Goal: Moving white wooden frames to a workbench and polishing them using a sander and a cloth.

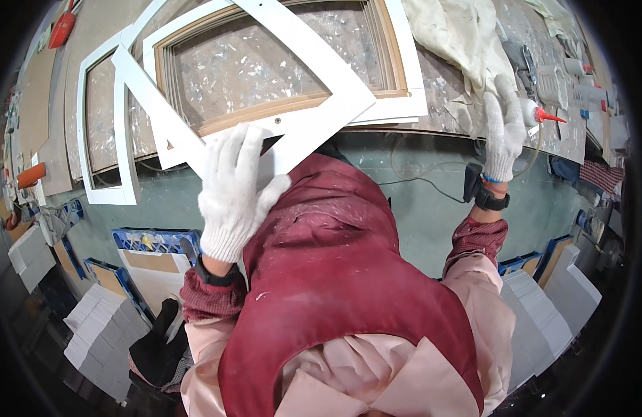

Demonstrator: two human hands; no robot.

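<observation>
My left hand (232, 187), in a white knitted glove, lies with outstretched fingers on the lower corner of a white frame (314, 125); its thumb is spread apart. That frame is tilted and overhangs the front edge of the workbench. Beneath it are more white frames (390, 106) with brown inner edges. My right hand (504, 135), gloved the same way, reaches over the bench edge with its fingers extended at a cream cloth (460, 42). Whether the fingertips press on the cloth I cannot tell. Right beside this hand lies a white bottle with a red nozzle (543, 115).
Another narrow white frame (129, 167) hangs over the bench edge at the left. A red tool (62, 30) lies at the far left, and more bottles (577, 66) at the right. Stacks of white boards (105, 323) (536, 313) stand behind me. A dark cable (432, 183) runs near my right wrist.
</observation>
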